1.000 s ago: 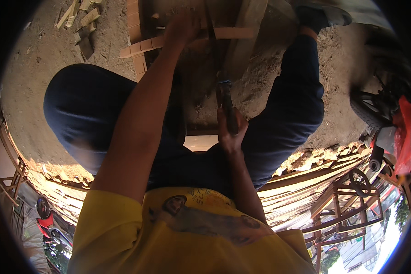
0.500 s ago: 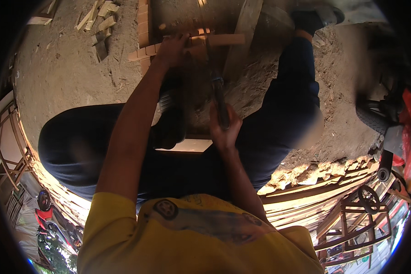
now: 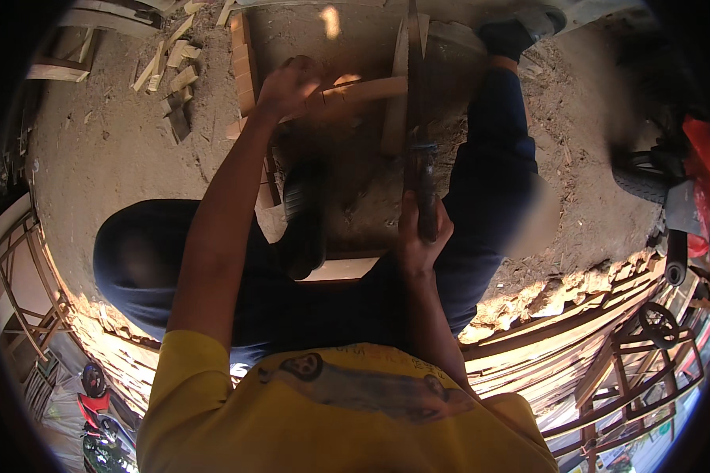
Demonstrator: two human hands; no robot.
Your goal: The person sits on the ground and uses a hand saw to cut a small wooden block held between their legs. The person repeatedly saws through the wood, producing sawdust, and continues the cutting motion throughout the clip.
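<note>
My right hand (image 3: 424,236) is closed round the handle of a handsaw (image 3: 415,102). Its long narrow blade points away from me, crossing the right end of a pale wooden strip (image 3: 367,90). My left hand (image 3: 290,85) is closed at the strip's left part, fingers curled and somewhat blurred. Dark cut lines show across the strip near that hand. Shadow hides what supports the strip underneath, and whether the blade touches the wood I cannot tell.
A notched wooden bar (image 3: 243,67) lies beyond my left hand. A board (image 3: 396,118) lies under the blade's side. Offcuts (image 3: 183,71) are scattered at the far left. My dark shoe (image 3: 304,213) stands between my hands. At the right are a tyre (image 3: 639,177) and red plastic (image 3: 700,189).
The saw and my right hand have moved right, from the strip's middle to its right end. My left hand has shifted slightly left. The whole view has tilted a little.
</note>
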